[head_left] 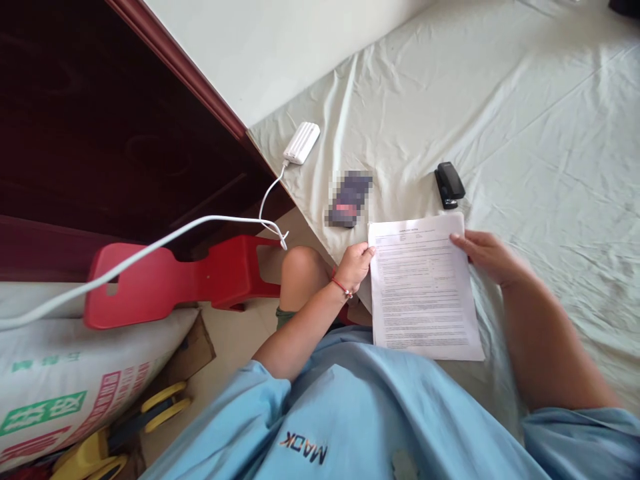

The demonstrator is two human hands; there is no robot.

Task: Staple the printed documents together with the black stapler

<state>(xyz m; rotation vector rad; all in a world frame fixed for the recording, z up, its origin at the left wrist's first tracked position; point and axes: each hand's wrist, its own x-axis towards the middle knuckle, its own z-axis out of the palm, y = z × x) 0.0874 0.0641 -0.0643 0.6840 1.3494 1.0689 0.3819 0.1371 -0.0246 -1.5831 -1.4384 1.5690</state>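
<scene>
Red stool (pixel 227 267): nine o'clock from the printed sheets (pixel 423 293); a white cable (pixel 210 218) passes over it.
White device (pixel 300 143): near eleven o'clock, at the edge of the pale cloth (pixel 540 153); the cable plugs into its near end.
Phone (pixel 350 200): between ten and eleven, pixelated, lying on the cloth.
Left hand (pixel 355 268): between nine and ten; fingers curled closed, thumb pinching the sheets' edge.
Printed sheets: between both hands, upper end over the cloth, lower end by the blue shirt (pixel 350 400); they look already gathered, edges nearly even, the lower right corner slightly stepped; no staple can be made out, so fastening seems not yet done, though I cannot be sure.
Stapler (pixel 450 185): between twelve and one, untouched, just beyond the sheets.
Right hand (pixel 485 255): two o'clock; thumb pressed on the front, gripping the edge, other fingers partly hidden.
</scene>
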